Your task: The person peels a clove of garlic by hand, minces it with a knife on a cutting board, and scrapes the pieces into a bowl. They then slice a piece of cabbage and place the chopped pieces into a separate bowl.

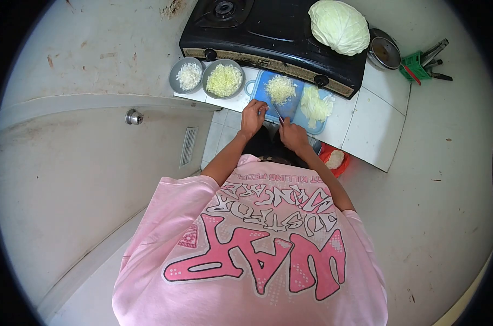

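My right hand point(293, 135) is wrapped round the handle of a knife point(277, 112), whose blade points away from me over a blue cutting board point(296, 115). At the board's near left edge, my left hand point(253, 117) has its fingers drawn together; whether a small piece is between them I cannot make out. A heap of finely chopped cabbage point(280, 88) lies on the board beyond the blade. To the right of it rest pale cabbage leaves point(316, 106).
Left of the board stand a bowl of chopped greens point(224, 80) and a bowl of white pieces point(188, 76). Behind is a black gas stove point(273, 32) bearing a cabbage point(340, 27). A pan point(384, 50) and a green utensil basket point(415, 66) sit right; a red bag point(333, 157) is below.
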`<control>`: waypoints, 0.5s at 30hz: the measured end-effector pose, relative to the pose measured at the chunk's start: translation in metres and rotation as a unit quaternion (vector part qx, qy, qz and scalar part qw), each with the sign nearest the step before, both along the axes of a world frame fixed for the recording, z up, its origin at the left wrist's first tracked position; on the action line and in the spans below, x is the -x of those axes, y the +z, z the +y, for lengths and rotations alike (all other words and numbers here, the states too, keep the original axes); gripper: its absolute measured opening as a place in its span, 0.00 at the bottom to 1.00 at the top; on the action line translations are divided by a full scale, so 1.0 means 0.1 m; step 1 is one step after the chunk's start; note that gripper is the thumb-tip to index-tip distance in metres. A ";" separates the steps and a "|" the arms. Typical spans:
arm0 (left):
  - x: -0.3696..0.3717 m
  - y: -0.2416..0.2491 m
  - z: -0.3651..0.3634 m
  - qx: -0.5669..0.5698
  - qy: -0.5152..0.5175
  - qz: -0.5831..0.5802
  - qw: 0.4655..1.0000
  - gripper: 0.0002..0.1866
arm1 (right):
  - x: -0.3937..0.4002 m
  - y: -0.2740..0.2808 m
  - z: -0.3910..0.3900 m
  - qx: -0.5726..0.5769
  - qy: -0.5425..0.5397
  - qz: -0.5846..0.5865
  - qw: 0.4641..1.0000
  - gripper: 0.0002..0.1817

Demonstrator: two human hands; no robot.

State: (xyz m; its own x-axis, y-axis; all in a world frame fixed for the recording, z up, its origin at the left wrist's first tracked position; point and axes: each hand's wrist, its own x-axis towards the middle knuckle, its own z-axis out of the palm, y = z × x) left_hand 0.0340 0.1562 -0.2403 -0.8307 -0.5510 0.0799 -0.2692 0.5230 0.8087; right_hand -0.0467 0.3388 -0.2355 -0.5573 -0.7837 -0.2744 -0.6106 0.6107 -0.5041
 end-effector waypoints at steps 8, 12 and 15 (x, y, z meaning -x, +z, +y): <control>0.01 0.01 0.01 0.020 -0.003 0.002 1.000 0.05 | -0.07 0.09 -0.04 0.008 0.011 -0.014 1.000 0.21; 0.01 0.03 0.03 0.018 0.001 -0.002 1.000 0.05 | -0.09 -0.03 -0.14 0.020 0.009 -0.006 1.000 0.20; 0.02 0.00 0.04 0.015 0.007 0.013 1.000 0.05 | -0.07 -0.11 -0.21 0.028 0.005 0.003 1.000 0.19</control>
State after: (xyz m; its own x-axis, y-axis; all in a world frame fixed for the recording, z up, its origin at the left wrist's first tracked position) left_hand 0.0321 0.1605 -0.2408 -0.8206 -0.5590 0.1187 -0.2545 0.5435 0.7999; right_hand -0.0399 0.3178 -0.2463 -0.5506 -0.8033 -0.2271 -0.6196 0.5756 -0.5337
